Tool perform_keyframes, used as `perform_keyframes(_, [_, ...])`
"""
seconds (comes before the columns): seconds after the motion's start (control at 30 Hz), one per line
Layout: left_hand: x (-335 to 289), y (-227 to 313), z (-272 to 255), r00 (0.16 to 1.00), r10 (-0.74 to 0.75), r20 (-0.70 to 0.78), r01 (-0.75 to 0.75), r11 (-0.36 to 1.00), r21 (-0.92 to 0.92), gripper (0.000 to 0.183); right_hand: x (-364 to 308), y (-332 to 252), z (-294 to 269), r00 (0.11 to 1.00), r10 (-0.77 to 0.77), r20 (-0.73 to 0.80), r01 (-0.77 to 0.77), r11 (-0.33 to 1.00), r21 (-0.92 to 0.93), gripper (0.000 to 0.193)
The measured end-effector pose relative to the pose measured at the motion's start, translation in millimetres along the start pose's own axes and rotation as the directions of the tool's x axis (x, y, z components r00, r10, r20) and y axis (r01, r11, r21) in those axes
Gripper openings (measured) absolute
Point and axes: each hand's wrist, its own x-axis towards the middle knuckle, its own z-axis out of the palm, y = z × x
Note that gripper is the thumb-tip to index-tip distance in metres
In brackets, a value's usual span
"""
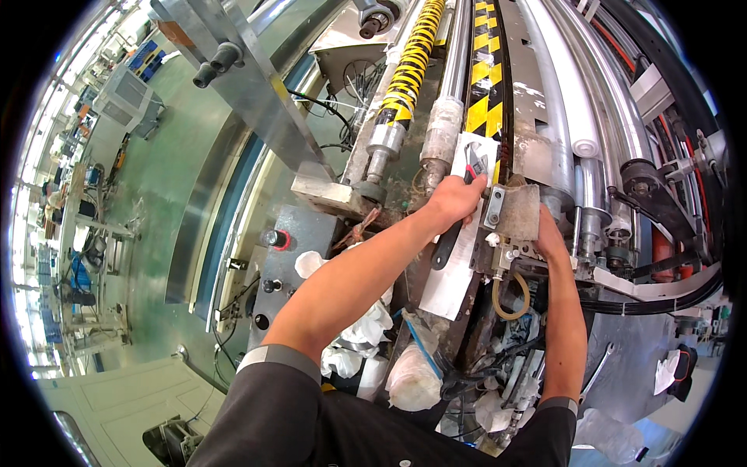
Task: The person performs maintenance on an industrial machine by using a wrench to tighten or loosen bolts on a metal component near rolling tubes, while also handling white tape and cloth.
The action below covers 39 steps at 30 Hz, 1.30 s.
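My left hand point(457, 199) is closed around a wrench with a black and red grip point(445, 246). The holed end of its handle sticks out below my fist, and its silver head lies toward a small metal bracket point(494, 206). Under the wrench runs a long white strip point(451, 288). Beside the bracket sits a worn, greyish-brown metal block point(520, 214). My right hand point(549, 232) is at the right side of this block, with its fingers mostly hidden behind it, so I cannot see whether they grip anything.
Long rollers point(560, 93) and a yellow-black striped roller point(408, 70) extend away from me. A looped tan hose point(512, 297) hangs below the block. Nearer lie crumpled white wads point(362, 327) and a wrapped roll point(414, 380). A spanner point(599, 367) lies at right.
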Motion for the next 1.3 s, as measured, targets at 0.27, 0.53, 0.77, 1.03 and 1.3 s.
perform_keyframes(0.27, [-1,0,-1,0.996,-0.047,0.078,0.057,0.99,-0.129,0.037,-1,-6,2,0.999,-0.002,0.041,0.0,0.999,0.04,0.034])
perform_keyframes(0.53, [-1,-10,1,0.99,0.104,0.091,-0.101,0.994,-0.032,0.033,-2,-12,6,1.0,0.007,-0.009,-0.008,0.996,-0.093,0.039])
perform_keyframes(0.77, [-18,0,1,0.993,0.112,-0.022,-0.104,0.969,0.226,0.043,-1,-1,-1,0.997,-0.077,-0.001,0.076,0.987,-0.145,0.04])
perform_keyframes(1.03, [-82,0,-39,0.933,0.357,0.034,-0.243,0.558,0.793,0.038,1,-3,-2,0.997,-0.072,-0.025,0.064,0.971,-0.229,0.042])
perform_keyframes(1.3, [-99,-7,-11,0.968,0.247,0.047,-0.162,0.469,0.869,0.04,6,2,-3,0.992,-0.116,0.045,0.122,0.976,-0.181,0.04])
